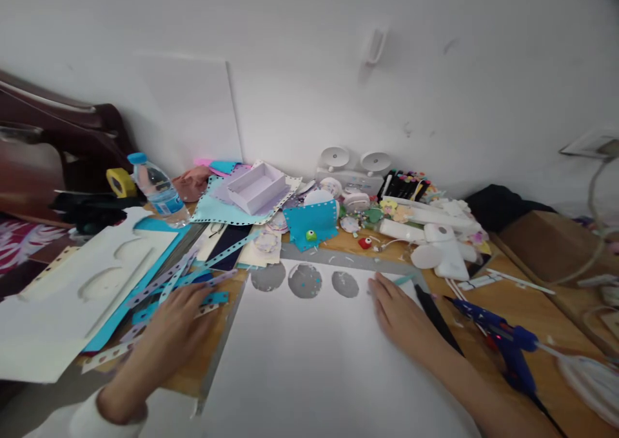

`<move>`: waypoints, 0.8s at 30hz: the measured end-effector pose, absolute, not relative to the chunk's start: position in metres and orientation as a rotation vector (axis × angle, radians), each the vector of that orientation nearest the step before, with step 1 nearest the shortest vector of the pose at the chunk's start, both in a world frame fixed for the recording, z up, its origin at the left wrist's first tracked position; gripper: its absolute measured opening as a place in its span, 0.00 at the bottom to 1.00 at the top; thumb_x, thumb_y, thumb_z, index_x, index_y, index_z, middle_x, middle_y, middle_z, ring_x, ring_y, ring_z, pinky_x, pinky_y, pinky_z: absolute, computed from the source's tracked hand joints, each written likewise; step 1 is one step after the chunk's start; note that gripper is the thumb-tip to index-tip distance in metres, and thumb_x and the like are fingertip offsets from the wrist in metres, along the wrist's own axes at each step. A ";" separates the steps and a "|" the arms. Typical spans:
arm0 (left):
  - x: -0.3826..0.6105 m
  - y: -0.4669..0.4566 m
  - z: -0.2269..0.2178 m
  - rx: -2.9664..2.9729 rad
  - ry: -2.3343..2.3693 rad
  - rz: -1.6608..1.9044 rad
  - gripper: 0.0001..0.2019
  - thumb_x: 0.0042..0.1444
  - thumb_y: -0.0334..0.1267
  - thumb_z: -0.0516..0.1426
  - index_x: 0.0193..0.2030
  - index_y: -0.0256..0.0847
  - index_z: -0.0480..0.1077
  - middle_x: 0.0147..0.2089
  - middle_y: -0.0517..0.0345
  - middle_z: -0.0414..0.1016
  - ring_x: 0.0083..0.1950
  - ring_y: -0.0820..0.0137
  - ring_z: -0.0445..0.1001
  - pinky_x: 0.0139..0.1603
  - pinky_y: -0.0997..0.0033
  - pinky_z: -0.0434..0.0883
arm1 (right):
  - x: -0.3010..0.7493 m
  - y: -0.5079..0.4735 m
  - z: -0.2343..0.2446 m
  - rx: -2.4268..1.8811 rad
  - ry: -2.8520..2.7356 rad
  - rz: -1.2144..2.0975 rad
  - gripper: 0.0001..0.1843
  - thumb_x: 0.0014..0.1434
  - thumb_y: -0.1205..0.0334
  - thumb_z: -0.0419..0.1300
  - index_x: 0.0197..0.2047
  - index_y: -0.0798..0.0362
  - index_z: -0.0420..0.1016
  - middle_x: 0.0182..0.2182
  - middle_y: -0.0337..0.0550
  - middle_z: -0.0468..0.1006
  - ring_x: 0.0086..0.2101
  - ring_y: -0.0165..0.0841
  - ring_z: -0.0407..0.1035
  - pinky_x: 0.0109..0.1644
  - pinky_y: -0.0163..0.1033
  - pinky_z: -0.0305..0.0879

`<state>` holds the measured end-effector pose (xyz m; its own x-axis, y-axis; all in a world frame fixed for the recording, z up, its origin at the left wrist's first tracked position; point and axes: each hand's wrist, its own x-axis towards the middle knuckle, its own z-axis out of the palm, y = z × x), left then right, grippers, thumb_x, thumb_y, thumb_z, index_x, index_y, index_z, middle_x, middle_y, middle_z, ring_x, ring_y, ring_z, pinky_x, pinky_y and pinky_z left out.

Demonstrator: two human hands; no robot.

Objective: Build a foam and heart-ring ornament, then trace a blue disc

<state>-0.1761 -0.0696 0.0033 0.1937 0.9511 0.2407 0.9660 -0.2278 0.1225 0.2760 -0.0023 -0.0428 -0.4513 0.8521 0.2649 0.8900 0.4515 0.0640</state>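
Observation:
My left hand (176, 322) lies on a heap of punched paper strips (178, 280), blue and lilac, at the left of the desk; its fingers reach among the strips and look loosely spread, though blurred. My right hand (399, 312) rests flat, fingers stretched out, on a large white sheet (309, 360) with three round holes (304, 280) cut along its far edge. A small teal strip (403, 280) lies by the right fingertips. A black pen-like object (435, 315) lies just right of that hand.
A blue glue gun (503, 338) lies at right with its cord. A water bottle (159, 189), yellow tape roll (120, 181), white paper tray (256, 186), blue card piece (312, 222), markers (406, 183) and white gadgets (440, 238) crowd the back. Cut white card (72, 289) lies at left.

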 end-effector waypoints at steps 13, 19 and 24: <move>-0.231 -0.038 0.010 -2.413 -2.026 -0.172 0.30 0.60 0.55 0.50 0.61 0.35 0.64 0.63 0.39 0.64 0.61 0.50 0.66 0.61 0.50 0.64 | 0.253 -0.040 -0.037 -1.414 -2.467 -0.062 0.25 0.67 0.62 0.47 0.65 0.60 0.59 0.66 0.59 0.59 0.64 0.44 0.56 0.63 0.53 0.63; -0.236 -0.036 0.027 -2.404 -2.184 -0.239 0.31 0.55 0.63 0.51 0.56 0.41 0.68 0.59 0.50 0.71 0.59 0.55 0.71 0.60 0.58 0.66 | 0.254 -0.043 -0.042 -1.419 -2.388 0.009 0.25 0.66 0.64 0.48 0.65 0.59 0.59 0.65 0.58 0.60 0.64 0.44 0.55 0.64 0.54 0.62; -0.241 -0.032 0.044 -2.280 -2.403 -0.255 0.30 0.55 0.63 0.50 0.53 0.42 0.71 0.52 0.55 0.77 0.49 0.59 0.76 0.50 0.67 0.71 | 0.255 -0.043 -0.043 -1.407 -2.392 0.015 0.25 0.66 0.63 0.49 0.65 0.58 0.58 0.65 0.57 0.60 0.64 0.44 0.55 0.63 0.55 0.62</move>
<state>-0.2410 -0.0323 0.0442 -0.0495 0.9985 -0.0250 0.9709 0.0539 0.2333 0.2546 -0.0425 -0.0431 -0.4365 0.8469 0.3038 0.8429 0.5029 -0.1910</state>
